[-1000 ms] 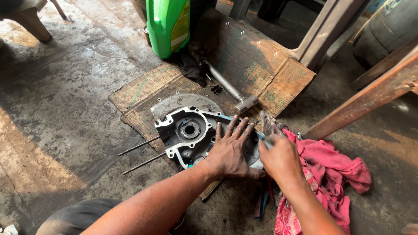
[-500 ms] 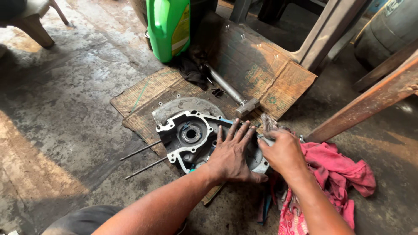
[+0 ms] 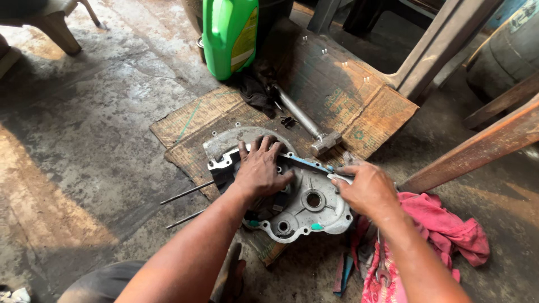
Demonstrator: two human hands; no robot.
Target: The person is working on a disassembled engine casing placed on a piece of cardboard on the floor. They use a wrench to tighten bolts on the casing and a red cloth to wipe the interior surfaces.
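1. The engine cover [image 3: 306, 210] is a flat, pale grey cast-metal piece with round holes, bolt lugs along its edge and dark grime inside. It lies on a sheet of cardboard [image 3: 337, 84] on the floor [image 3: 84, 140], just in front of the person.
2. The left hand [image 3: 259, 168] lies palm down on the cover's upper left part, fingers spread and flat, gripping nothing.
3. The right hand [image 3: 368, 188] sits at the cover's right edge, its grip closed around a thin blue tool [image 3: 307, 163] whose tip points left along the cover's top rim, toward the left hand.
4. Two thin metal rods [image 3: 188, 205] stick out to the left from under the cover.
5. A hammer [image 3: 306, 123] lies on the cardboard just behind the cover, head nearest the right hand.
6. A pink rag [image 3: 443, 227] lies on the floor under the right forearm, with a wrench [image 3: 383, 269] on it.
7. A green jug [image 3: 230, 36] stands at the cardboard's far edge, a dark cloth [image 3: 258, 90] beside it.
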